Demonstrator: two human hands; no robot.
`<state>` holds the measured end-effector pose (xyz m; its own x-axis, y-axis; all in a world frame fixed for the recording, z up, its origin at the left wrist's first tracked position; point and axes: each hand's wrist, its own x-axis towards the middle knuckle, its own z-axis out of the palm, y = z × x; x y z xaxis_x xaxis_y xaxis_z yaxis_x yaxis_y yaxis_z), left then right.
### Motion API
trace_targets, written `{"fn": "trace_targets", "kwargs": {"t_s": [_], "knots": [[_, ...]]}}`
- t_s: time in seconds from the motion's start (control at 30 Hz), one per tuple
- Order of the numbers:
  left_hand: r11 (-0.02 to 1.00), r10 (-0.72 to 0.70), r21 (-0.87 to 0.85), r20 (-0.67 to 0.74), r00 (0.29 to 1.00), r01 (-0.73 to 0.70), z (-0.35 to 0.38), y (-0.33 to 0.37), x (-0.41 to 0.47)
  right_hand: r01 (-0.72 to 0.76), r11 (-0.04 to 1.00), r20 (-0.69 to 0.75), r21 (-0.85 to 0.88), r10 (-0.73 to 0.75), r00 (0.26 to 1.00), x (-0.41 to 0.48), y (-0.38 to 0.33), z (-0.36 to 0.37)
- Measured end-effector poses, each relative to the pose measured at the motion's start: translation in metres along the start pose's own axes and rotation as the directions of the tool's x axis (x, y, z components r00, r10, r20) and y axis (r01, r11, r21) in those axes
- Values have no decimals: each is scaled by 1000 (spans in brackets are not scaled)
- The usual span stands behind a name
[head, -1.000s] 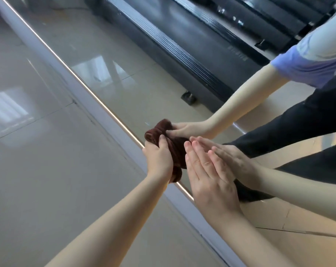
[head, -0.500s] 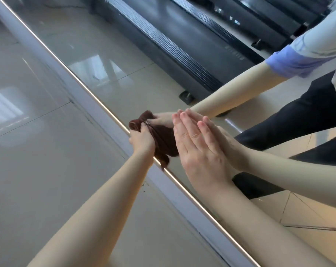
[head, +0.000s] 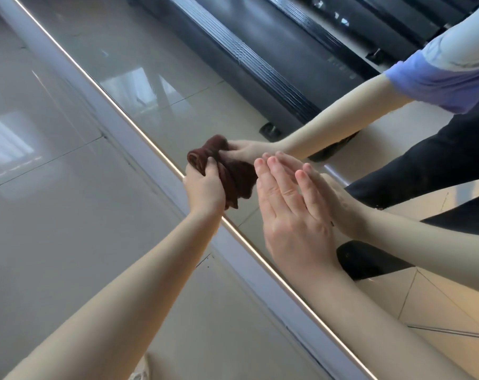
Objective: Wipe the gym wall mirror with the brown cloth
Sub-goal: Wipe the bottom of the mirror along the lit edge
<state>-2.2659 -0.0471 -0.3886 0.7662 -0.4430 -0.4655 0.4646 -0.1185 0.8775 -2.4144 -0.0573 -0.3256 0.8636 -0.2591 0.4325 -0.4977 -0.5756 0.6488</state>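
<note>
My left hand grips the bunched brown cloth and holds it against the wall mirror, close to the mirror's lower metal edge. Just to the right, my right hand lies flat with straight fingers on the glass. Both hands, both arms and the cloth show again as reflections in the mirror. Part of the cloth is hidden behind my left hand.
The mirror's edge runs diagonally from upper left to lower right. Glossy floor tiles fill the left side. In the reflection stand black treadmills, and a person's blue sleeve and dark trousers appear at right.
My left hand has slid the cloth along the lower edge of the mirror, up and left in the view. My right hand stays flat on the glass, shifted slightly with the view.
</note>
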Motion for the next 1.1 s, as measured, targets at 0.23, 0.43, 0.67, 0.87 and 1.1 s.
{"fn": "trace_targets", "kwargs": {"t_s": [0.23,0.43,0.67,0.87,1.1], "knots": [[999,-36,-2,-126,991,36,6,6,23,26,998,32,61,-28,999,11,1,0],[999,22,39,32,999,-23,6,-27,-23,41,999,46,5,-41,998,9,-3,6],[997,-10,78,-121,993,20,2,-7,20,28,998,58,55,-31,998,18,-7,5],[996,61,57,10,998,-62,3,-22,-12,34,997,63,65,-38,997,25,-11,7],[999,-7,50,-89,996,12,0,5,19,64,998,37,-4,-64,997,25,-9,7]]}}
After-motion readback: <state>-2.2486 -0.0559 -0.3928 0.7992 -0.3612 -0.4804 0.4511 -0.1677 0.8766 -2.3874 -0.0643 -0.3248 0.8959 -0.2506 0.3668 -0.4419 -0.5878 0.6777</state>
